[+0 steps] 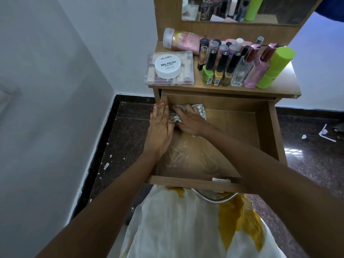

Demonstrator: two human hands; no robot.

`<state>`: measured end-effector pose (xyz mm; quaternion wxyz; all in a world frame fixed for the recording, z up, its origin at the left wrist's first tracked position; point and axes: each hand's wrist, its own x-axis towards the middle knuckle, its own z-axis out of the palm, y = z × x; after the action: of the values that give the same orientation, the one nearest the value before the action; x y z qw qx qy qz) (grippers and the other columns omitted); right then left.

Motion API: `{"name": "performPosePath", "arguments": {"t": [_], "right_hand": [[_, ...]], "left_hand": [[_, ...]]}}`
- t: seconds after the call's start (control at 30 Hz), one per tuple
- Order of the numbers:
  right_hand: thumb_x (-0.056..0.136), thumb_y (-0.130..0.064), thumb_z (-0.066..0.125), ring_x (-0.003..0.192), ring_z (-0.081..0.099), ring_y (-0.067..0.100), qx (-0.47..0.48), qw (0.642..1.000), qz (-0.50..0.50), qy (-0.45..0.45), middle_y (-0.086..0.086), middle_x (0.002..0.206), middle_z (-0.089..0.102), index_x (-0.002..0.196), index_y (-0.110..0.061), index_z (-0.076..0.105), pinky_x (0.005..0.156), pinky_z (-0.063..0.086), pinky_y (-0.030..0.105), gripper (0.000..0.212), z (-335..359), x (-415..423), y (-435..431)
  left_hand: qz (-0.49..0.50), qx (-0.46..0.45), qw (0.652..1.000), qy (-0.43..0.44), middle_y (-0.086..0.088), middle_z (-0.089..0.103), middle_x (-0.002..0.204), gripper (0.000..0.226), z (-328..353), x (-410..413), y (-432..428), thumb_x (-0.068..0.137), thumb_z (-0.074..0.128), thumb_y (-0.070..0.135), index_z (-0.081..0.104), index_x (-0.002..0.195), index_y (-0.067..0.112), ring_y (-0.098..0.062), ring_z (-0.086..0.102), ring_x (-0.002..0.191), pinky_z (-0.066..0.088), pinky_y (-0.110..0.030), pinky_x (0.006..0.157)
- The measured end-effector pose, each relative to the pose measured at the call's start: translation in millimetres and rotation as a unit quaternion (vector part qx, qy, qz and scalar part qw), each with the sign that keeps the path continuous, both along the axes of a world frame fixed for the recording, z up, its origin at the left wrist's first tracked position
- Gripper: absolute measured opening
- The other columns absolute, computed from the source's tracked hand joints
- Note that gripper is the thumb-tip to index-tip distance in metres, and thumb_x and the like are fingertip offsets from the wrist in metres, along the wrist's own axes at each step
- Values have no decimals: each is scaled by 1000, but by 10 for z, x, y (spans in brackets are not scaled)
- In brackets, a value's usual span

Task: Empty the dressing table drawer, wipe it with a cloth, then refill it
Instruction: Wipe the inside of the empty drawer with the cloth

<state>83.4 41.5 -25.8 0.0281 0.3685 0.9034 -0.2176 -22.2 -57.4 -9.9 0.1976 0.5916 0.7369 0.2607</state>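
Right hand (189, 121) grips the cloth (202, 111) in the drawer's (264, 131) 11 o'clock corner. Left hand (161, 127) lies flat, fingers straight, beside it. Bottles (229, 66) crowd the tabletop (286, 81) at 12. The floor (121, 146) is dark and the wall (55, 90) white.

The right hand (188, 121) is covering most of the cloth (174, 117) at the back left corner of the drawer (264, 131), so the cloth's full shape is not showing. The left hand (160, 125) is hiding the drawer's left wall beneath it. The right forearm (260, 164) is crossing the drawer's front right part, masking floor and front panel there. Below the drawer's front, the metal handle (220, 180) is showing only partly. Above the drawer, the mirror (232, 10) is running off the top edge, and the bottle labels (216, 81) are carrying print too small to read.
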Motion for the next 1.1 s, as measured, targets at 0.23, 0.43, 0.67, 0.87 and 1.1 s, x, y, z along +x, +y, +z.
{"name": "performPosePath", "arguments": {"t": [0.23, 0.43, 0.67, 0.87, 1.1], "right_hand": [[96, -28, 35, 144, 9, 20, -14, 999, 37, -6, 9, 152, 26, 145, -21, 13, 112, -6, 37, 54, -61, 138, -72], [97, -32, 33, 145, -2, 15, -19, 991, 127, -40, 9, 157, 6, 147, -14, 6, 115, -12, 34, 59, -67, 295, -264], [91, -42, 15, 146, 4, 20, -122, 971, 192, -77, 9, 156, 11, 145, -13, 15, 103, -17, 10, 61, 295, 555, -715], [80, -72, 26, 144, 0, 16, -56, 978, 174, -97, 0, 155, 8, 145, -27, 19, 117, -3, 35, 79, -88, 971, -496], [81, -49, 18, 140, -13, 7, 11, 993, 109, -41, -5, 157, -3, 147, -25, 1, 111, -16, 30, 72, -105, 857, -33]], "left_hand": [[-6, 12, 1000, -3, -5, 4, 157, 49, 8, 0, -18, 99, 25, 12, 13, 146, 8, -15, -7, 143, -7, -24, 114], [-2, 6, 1000, -1, -5, 3, 157, 48, 16, 13, -14, 98, 25, 11, 14, 145, 7, -17, -8, 144, -8, -24, 114], [-2, 3, 1000, -2, -6, 3, 157, 49, -12, -3, -12, 98, 27, 11, 13, 145, 7, -19, -8, 144, -10, -26, 113], [-8, 1, 1000, -19, -2, 0, 157, 50, -23, -21, -18, 99, 27, 13, 11, 146, 11, -13, -12, 142, -11, -25, 112], [-6, 13, 999, -41, -2, 2, 157, 49, -22, -23, -22, 99, 28, 12, 13, 146, 10, -15, -10, 143, -9, -24, 112]]}}
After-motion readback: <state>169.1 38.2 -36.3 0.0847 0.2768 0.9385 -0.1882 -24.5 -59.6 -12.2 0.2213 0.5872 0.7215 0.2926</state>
